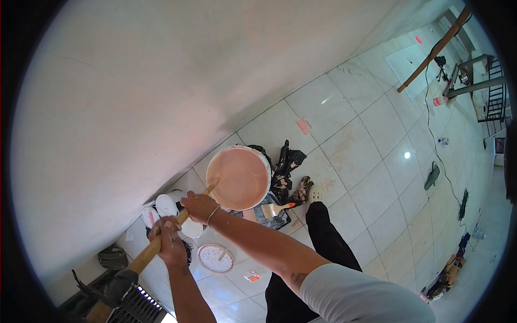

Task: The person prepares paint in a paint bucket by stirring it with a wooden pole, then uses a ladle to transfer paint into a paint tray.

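Both my hands grip a long wooden stick (142, 260) that slants from the lower left up to a large white bucket (269, 185). Pinkish-peach paint (243, 175) fills the bucket, and the stick's tip lies at its near-left side. My right hand (199, 207), with a bracelet at the wrist, is closed round the stick close to the bucket rim. Lower down, my left hand (169, 240), its fingers smeared with pale paint, wraps the same stick. A flat paintbrush (277, 209) rests on a dark tray (282, 219) beside the bucket.
White tubs (167, 204) stand between bucket and wall. A speckled round lid (216, 259) lies on the tiles. Crumpled black plastic (288, 161) sits by the bucket. A sandal (432, 176), cable (434, 134) and wooden pole (434, 51) are at right. A black slatted object (137, 304) is lower left.
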